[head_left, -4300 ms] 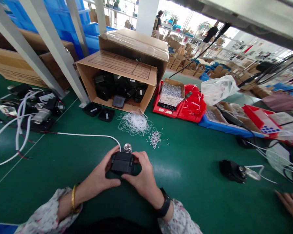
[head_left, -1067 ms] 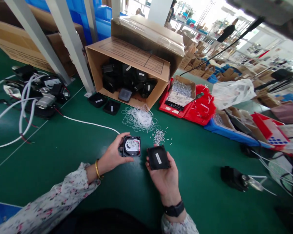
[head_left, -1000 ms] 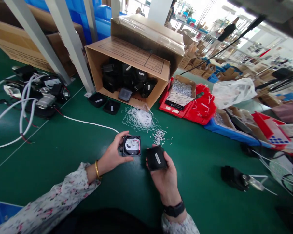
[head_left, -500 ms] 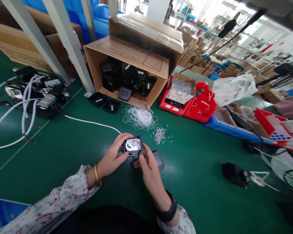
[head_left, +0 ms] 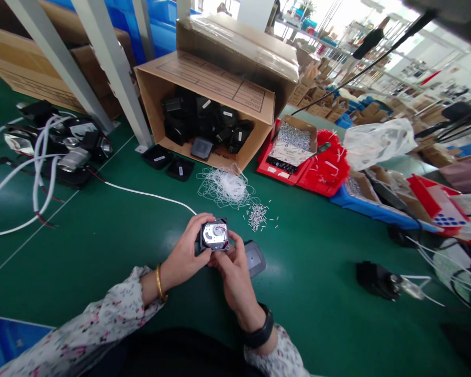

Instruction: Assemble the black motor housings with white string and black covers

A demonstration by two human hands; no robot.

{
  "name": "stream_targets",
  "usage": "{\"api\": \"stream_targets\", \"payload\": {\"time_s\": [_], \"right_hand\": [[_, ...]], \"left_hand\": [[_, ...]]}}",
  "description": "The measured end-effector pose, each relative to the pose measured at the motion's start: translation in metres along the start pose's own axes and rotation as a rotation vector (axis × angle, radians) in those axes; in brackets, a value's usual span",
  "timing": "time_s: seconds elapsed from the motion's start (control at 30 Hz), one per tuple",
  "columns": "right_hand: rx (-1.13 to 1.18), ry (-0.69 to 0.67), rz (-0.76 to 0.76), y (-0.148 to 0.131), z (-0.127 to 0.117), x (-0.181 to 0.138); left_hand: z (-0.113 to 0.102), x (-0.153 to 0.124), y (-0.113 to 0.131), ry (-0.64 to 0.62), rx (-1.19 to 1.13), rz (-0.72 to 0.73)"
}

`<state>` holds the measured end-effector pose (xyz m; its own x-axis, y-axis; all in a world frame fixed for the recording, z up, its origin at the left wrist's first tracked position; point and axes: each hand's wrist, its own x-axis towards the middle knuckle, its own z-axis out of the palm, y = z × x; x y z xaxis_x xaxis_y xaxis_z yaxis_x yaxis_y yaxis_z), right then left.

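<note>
Between my hands is a black square housing [head_left: 214,235], its open face turned up to show a silvery metal plate and a red wire. My left hand [head_left: 192,248] grips its left side, fingers over the top edge and thumb along the bottom. My right hand [head_left: 231,264] is closed at the lower right corner, some fingers hidden beneath the housing. A dark grey square cover [head_left: 255,259] lies on the table just right of my right hand, partly behind it. A white cable [head_left: 149,196] runs from the housing's upper left toward the left.
Small screws [head_left: 256,217] and a tangle of clear thin strands [head_left: 225,187] lie beyond the housing. Behind stands a carton [head_left: 204,73] of black covers. Red trays [head_left: 277,174] sit at the right back, wired lamp-like units [head_left: 74,157] at left, a black unit [head_left: 377,280] at right.
My right hand has shifted left and its thumb has moved to the housing's lower edge, with fingers going underneath. More of the grey cover shows. My left hand keeps its grip.
</note>
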<state>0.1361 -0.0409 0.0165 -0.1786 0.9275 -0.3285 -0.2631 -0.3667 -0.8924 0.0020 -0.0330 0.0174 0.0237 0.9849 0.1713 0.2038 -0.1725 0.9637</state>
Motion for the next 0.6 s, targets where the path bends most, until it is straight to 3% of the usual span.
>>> {"api": "stream_targets", "payload": {"time_s": [0.37,0.6], "right_hand": [[0.033,0.105,-0.041,0.010,0.007,-0.002],[0.122,-0.016,0.062,-0.001,-0.005,-0.002]], "left_hand": [[0.001,-0.009,-0.007,-0.045,0.065,0.046],[-0.001,-0.005,-0.009,-0.060,0.037,0.052]]}}
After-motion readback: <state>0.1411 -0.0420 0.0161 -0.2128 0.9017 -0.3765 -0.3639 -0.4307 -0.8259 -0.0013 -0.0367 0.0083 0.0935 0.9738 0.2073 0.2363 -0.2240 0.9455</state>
